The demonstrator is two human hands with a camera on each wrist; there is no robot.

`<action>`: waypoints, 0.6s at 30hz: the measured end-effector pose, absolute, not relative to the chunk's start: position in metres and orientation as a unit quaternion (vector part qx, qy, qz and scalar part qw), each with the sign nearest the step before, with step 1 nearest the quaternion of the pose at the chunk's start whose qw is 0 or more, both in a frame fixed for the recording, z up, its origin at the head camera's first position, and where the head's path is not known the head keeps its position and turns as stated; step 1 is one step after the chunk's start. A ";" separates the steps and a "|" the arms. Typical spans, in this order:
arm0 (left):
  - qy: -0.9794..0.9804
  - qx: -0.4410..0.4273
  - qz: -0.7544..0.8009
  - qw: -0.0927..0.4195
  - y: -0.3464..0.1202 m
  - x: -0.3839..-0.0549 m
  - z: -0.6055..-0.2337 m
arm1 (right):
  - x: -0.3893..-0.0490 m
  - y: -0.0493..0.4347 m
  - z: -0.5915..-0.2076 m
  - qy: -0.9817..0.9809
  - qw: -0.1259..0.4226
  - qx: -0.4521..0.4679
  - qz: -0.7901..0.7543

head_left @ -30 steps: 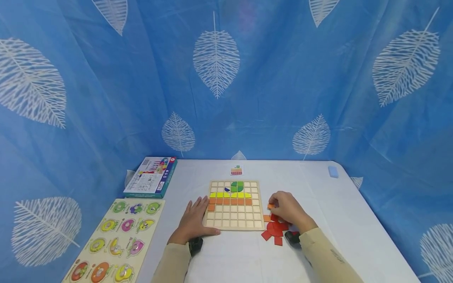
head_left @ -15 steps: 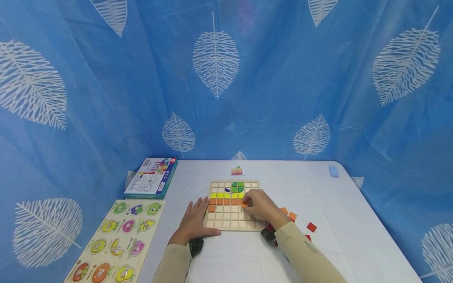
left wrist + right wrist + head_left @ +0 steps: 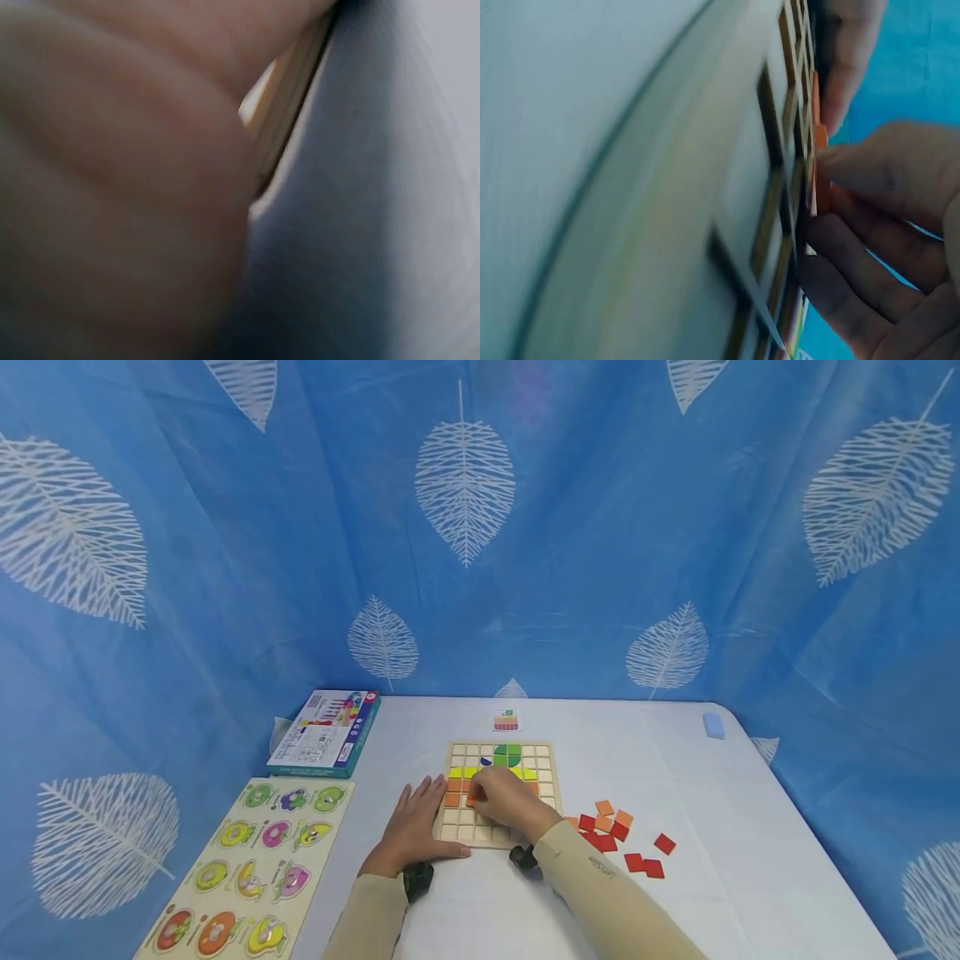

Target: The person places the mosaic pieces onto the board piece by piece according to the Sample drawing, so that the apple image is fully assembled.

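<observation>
A wooden grid board (image 3: 472, 835) lies on the table, with green pieces (image 3: 507, 754) near its far side and a row of yellow pieces (image 3: 456, 772) below them. Under the yellow is a row of orange squares (image 3: 453, 786), partly hidden by my right hand (image 3: 512, 802). That hand pinches an orange square tile (image 3: 823, 176) between thumb and fingers, right at the grid beside another orange square in the second orange row. My left hand (image 3: 408, 831) rests at the board's left edge, fingers straight and thumb along the near edge. Its palm fills much of the left wrist view.
Loose red tiles (image 3: 664, 844) and orange tiles (image 3: 604, 808) lie scattered right of the board. A small picture card (image 3: 507, 720) is behind it. To the left are a fruit puzzle board (image 3: 251, 852) and a flat box (image 3: 322, 735). A blue block (image 3: 713, 725) sits far right.
My right hand has gone from the loose tiles leftward over the board, carrying an orange tile to the second orange row. Loose tiles at the right are now spread out. My left hand stays put.
</observation>
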State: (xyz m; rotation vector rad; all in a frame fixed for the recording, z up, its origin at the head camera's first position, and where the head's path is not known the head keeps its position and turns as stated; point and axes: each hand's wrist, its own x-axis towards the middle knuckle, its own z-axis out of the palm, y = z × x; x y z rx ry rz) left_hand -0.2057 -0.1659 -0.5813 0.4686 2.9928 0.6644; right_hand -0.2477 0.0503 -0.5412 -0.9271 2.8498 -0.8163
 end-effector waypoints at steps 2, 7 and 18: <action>0.965 0.151 0.214 0.022 -0.165 -0.206 -0.581 | -0.249 0.046 -0.544 0.920 0.013 -0.295 -0.257; 0.966 0.153 0.208 0.018 -0.166 -0.207 -0.580 | -0.249 0.040 -0.547 0.920 0.006 -0.295 -0.258; 0.966 0.155 0.206 0.017 -0.167 -0.210 -0.587 | -0.232 0.057 -0.539 0.923 -0.001 -0.252 -0.292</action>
